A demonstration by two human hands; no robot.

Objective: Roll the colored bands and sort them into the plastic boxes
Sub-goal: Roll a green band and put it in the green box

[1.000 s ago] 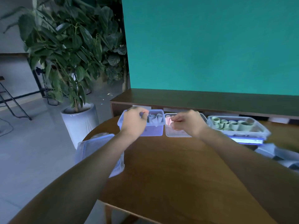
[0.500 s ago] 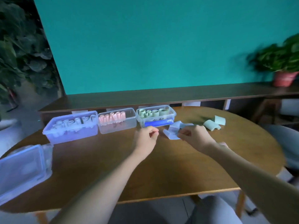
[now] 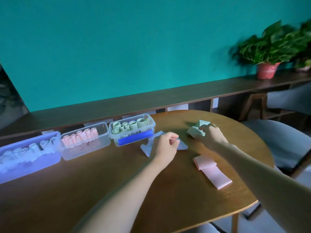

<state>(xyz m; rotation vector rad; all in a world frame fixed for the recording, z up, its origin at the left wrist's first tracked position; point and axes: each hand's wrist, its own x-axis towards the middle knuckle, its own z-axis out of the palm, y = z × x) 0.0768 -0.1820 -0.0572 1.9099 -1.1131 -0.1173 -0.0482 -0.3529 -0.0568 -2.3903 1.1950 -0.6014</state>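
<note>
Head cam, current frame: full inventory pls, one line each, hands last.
Table: one, brown wood, rounded, foreground.
Plastic boxes: three in a row at the table's far edge; blue-tinted box at left holds pale blue rolls, clear middle box holds pink rolls, clear right box holds green rolls.
Pale blue band: one, unrolled, on the table under the left hand.
Green band: one, partly folded, right of the boxes.
Pink band: one, loosely folded, near the table's right edge.
Shelf: one, dark wood, along the teal wall.
Potted plant: one in a red pot, on the shelf at right; blurred.
Chair: grey, right of the table.
Left hand: fingers curled, over the pale blue band.
Right hand: grips the green band.
</note>
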